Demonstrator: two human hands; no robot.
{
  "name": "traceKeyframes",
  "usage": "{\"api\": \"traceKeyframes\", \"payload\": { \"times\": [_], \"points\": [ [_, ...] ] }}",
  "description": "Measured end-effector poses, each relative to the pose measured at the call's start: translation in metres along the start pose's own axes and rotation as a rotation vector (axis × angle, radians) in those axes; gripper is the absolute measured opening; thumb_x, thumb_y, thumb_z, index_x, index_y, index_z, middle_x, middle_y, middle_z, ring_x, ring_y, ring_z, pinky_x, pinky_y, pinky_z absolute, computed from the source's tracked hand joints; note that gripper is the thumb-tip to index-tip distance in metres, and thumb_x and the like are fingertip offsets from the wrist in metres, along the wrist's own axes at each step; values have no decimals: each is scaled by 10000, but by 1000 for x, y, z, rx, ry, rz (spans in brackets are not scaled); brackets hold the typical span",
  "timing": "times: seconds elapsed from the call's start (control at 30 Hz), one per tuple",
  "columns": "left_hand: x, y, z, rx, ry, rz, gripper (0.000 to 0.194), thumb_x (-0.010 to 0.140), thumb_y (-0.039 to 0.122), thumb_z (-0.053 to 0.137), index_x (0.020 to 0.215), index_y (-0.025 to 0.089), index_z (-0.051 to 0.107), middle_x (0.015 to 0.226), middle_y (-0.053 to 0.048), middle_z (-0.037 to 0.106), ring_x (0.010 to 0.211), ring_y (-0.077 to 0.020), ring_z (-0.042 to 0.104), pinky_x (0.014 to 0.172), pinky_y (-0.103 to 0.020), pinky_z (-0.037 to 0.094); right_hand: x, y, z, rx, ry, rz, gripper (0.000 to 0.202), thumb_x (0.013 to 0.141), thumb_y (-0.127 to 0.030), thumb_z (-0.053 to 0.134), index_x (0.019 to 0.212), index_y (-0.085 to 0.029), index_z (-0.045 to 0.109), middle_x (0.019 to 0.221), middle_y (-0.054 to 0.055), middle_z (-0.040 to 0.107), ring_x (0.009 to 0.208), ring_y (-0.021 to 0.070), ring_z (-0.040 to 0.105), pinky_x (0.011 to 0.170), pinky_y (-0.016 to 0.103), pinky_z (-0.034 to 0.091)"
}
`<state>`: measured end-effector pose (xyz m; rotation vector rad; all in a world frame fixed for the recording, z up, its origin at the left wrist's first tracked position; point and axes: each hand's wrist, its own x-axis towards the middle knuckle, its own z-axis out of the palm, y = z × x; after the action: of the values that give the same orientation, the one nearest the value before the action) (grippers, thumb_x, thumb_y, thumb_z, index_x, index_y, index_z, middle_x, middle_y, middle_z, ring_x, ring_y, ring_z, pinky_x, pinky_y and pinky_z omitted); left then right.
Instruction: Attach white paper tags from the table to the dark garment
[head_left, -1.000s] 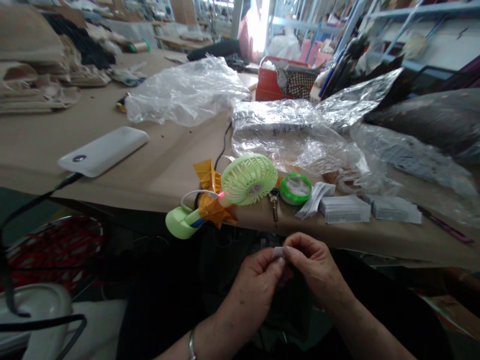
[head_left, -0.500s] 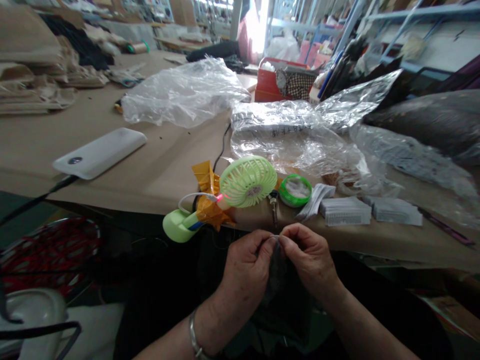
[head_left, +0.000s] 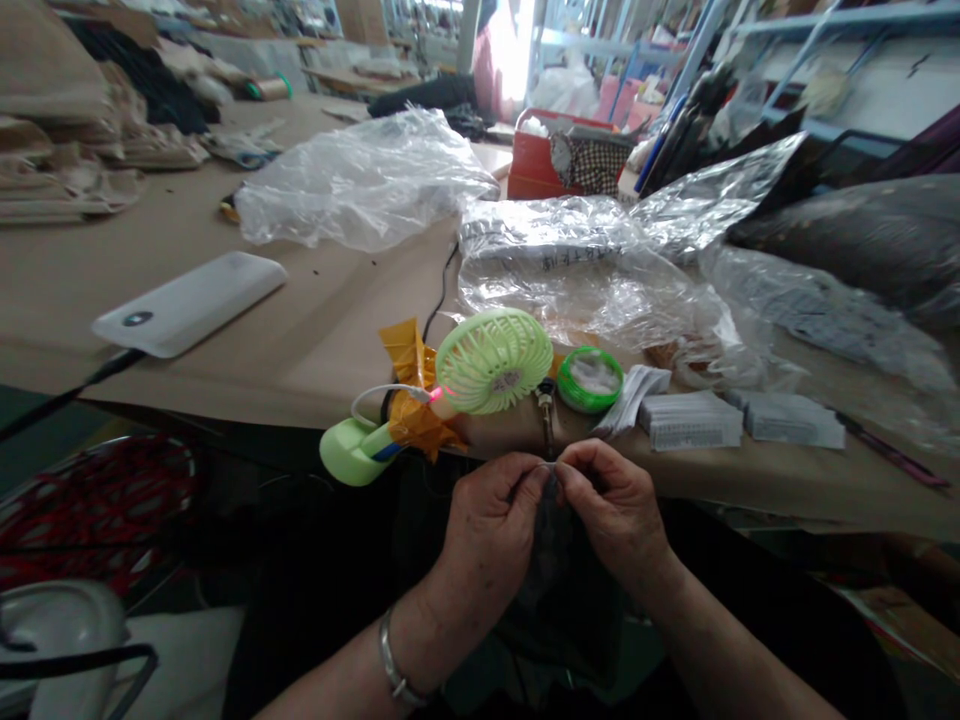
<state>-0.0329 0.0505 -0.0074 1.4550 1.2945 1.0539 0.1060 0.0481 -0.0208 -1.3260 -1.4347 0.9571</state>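
My left hand (head_left: 495, 510) and my right hand (head_left: 611, 500) meet in front of the table edge, thumbs and forefingers pinched close together. Between them runs the pale upper edge of a thin, clear plastic bag (head_left: 551, 540), which hangs down against dark clothing. Its lower part is hard to make out. Just beyond my fingertips, a small metal tool with a dark top (head_left: 547, 410) stands at the table edge. A light green fan (head_left: 495, 362) and a round green tub with whitish contents (head_left: 591, 380) sit close by.
Stacks of printed paper slips (head_left: 690, 420) lie right of the tub. Crumpled clear plastic (head_left: 570, 260) covers the table behind. A white power bank (head_left: 191, 303) with a cable lies left, orange tape (head_left: 420, 420) holds the fan, and a red box (head_left: 536, 160) stands farther back.
Both hands have risen very slightly, still pinching the bag's edge. The table items appear shifted a little left from a small camera movement.
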Motion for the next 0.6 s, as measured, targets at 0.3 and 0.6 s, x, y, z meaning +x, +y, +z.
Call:
{"api": "traceKeyframes", "payload": {
  "times": [0.3,0.6],
  "points": [
    [3,-5,2,32,33,67,172,817,136,550,698,161,671,607,42,623,573,-76,546,546,-148,398,0,2,1,-26,31,-59,95,831,-221,554,745,-187,578,622,-43,539,571,84,486,546,184,406],
    [-1,-3,2,-6,-2,35,182,832,177,545,703,179,674,631,42,643,595,-82,569,576,-153,421,-6,3,1,16,26,-48,117,854,-259,565,768,-186,595,626,-34,570,578,95,537,559,196,442]
  ]
}}
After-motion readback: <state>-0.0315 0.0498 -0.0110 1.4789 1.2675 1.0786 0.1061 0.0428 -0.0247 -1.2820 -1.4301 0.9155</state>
